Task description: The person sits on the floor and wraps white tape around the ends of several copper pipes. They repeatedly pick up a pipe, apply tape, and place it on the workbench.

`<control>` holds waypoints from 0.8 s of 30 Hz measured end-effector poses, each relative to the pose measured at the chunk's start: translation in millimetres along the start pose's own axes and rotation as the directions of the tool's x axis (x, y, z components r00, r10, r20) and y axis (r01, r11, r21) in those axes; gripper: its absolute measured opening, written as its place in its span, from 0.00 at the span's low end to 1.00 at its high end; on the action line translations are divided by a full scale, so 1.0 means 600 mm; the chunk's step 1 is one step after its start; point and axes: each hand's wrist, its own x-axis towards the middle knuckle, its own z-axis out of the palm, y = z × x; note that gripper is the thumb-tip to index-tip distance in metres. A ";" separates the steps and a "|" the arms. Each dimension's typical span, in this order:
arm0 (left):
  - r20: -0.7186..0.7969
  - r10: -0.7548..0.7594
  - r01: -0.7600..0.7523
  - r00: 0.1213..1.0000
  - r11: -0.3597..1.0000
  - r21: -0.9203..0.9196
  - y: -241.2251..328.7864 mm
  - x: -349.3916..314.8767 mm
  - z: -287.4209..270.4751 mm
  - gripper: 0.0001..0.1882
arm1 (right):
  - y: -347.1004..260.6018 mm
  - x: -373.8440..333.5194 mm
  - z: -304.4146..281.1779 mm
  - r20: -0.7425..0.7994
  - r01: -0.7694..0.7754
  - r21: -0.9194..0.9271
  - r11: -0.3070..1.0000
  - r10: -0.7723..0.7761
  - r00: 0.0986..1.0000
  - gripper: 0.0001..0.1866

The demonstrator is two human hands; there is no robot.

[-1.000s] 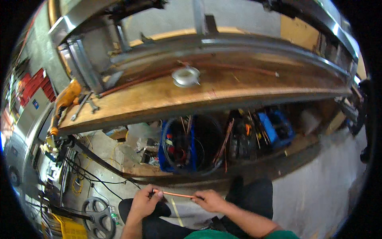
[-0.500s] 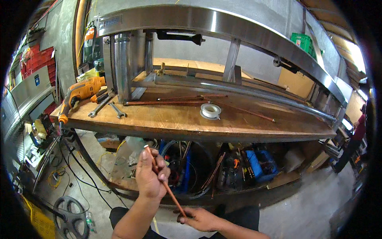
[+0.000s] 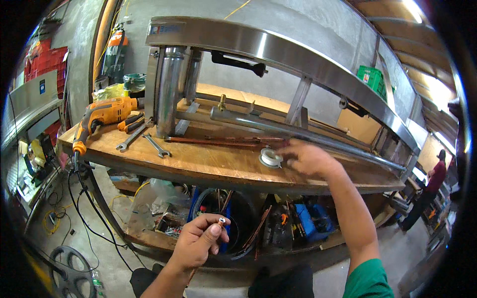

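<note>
A grey wall [image 3: 298,20] rises behind a wood-topped workbench [image 3: 208,161].

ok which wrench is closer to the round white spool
The shorter silver metal wrench, on the right; the longer silver one lies nearer the orange power drill.

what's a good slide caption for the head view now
Left grip holding a copper-coloured tube, right grip beside a white spool on the wooden workbench.

Site identified as a workshop: corded orange power tool [image 3: 106,113] and wrenches [image 3: 156,146] seen on wooden worktop [image 3: 213,165], where a stainless-steel frame [image 3: 283,48] is also supported; gas cylinder [image 3: 115,59] noted near grey wall [image 3: 318,54]; blue bin [image 3: 304,223] stored below
</note>
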 end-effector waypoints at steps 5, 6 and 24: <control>0.050 -0.054 0.055 0.997 0.998 -0.018 -0.006 0.010 0.003 0.15 | 0.006 -0.014 0.026 -0.083 0.011 0.026 1.000 -0.009 0.997 0.19; 0.053 -0.061 0.062 0.997 0.998 -0.009 -0.005 0.011 0.006 0.15 | 0.003 -0.028 0.032 -0.257 0.141 0.059 0.988 -0.122 0.959 0.15; 0.122 0.390 -0.384 0.913 0.715 0.584 -0.021 0.000 0.061 0.14 | -0.164 -0.191 0.181 -0.427 0.315 0.386 0.867 -0.134 0.894 0.11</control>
